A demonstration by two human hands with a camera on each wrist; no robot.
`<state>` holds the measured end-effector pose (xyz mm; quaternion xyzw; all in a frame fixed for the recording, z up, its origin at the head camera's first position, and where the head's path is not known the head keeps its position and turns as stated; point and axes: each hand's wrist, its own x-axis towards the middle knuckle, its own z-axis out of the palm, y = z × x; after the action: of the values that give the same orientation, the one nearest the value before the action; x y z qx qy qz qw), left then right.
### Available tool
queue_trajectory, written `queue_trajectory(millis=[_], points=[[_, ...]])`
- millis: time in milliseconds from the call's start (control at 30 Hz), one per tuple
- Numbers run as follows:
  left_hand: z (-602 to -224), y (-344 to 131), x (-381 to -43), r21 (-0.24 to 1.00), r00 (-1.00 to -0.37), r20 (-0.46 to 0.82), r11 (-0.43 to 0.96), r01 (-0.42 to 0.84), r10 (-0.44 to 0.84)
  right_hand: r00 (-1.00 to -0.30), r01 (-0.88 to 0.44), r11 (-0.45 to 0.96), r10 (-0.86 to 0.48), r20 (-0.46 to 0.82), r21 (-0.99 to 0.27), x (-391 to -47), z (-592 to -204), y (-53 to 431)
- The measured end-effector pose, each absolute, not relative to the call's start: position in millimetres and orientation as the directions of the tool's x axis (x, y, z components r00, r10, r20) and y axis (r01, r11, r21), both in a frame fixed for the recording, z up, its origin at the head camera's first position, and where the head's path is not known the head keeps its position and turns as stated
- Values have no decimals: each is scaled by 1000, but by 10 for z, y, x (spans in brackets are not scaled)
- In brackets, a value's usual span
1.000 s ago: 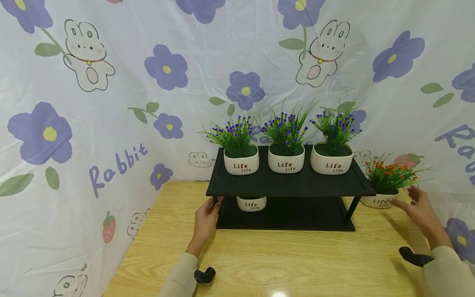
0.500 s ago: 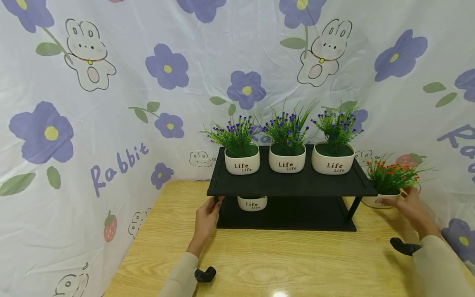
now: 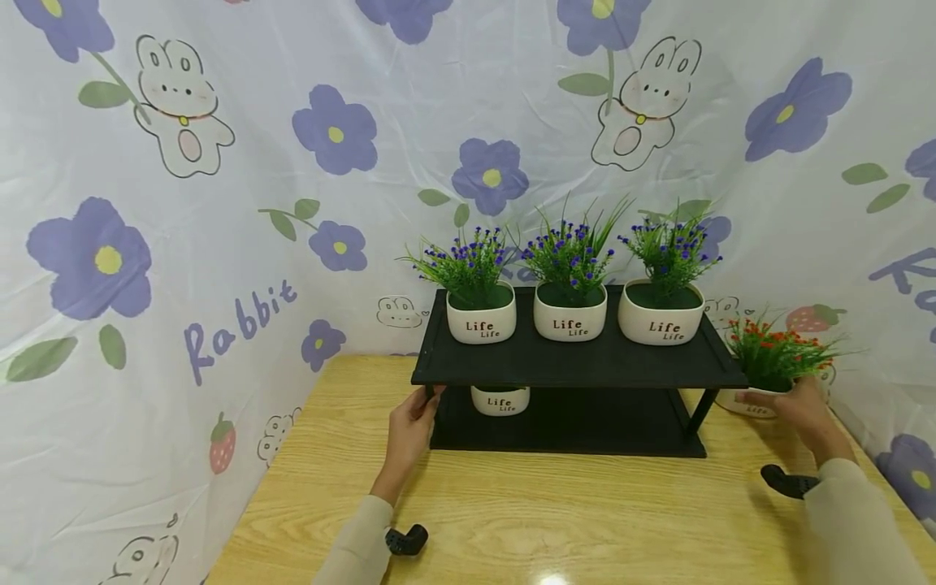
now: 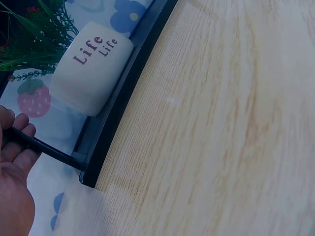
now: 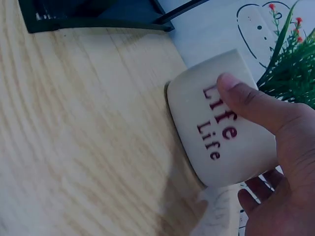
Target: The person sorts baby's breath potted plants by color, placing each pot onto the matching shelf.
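My left hand (image 3: pixel 408 435) grips the front left post (image 4: pixel 54 153) of a black two-tier shelf (image 3: pixel 600 366), its fingers curled around it. At the right end of the shelf, my right hand (image 3: pixel 808 414) holds a potted plant (image 5: pixel 189 132) with orange-red flowers. Its thumb lies on the front of the white pot, over the "Life" lettering; the other fingers go behind and are partly hidden. That pot appears to stand on the table, beside the shelf. On the lower tier, at the left, sits another white pot (image 3: pixel 500 402) with red flowers, mostly hidden by the upper tier.
Three white pots with purple flowers line the upper tier: a left pot (image 3: pixel 481 322), a middle pot (image 3: pixel 570 321) and a right pot (image 3: pixel 661 322). The wooden table (image 3: pixel 570 512) meets a patterned cloth (image 3: pixel 409 268) behind. Black wrist devices sit at both sleeves.
My right hand has moved in to the left and taken hold of the pot with orange-red flowers. The left hand has kept its grip on the post.
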<state>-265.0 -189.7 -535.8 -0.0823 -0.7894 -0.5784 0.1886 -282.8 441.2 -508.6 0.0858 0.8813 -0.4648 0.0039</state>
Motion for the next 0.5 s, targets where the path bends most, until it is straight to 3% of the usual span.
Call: queue_trajectory(millis=[200, 367, 500], points=[[-5346, -1889, -2645, 887, -926, 367, 335, 319, -88, -975, 205, 650, 200, -95, -732, -2781, -5124, 4420], [-5342, -1886, -2648, 880, -923, 378, 340, 332, -78, -990, 103, 511, 133, -40, -854, -2787, -5186, 4394], [-5343, -1888, -2649, 881, -922, 378, 339, 331, -83, -994, 107, 427, 66, -86, -898, -2780, -5205, 4387]])
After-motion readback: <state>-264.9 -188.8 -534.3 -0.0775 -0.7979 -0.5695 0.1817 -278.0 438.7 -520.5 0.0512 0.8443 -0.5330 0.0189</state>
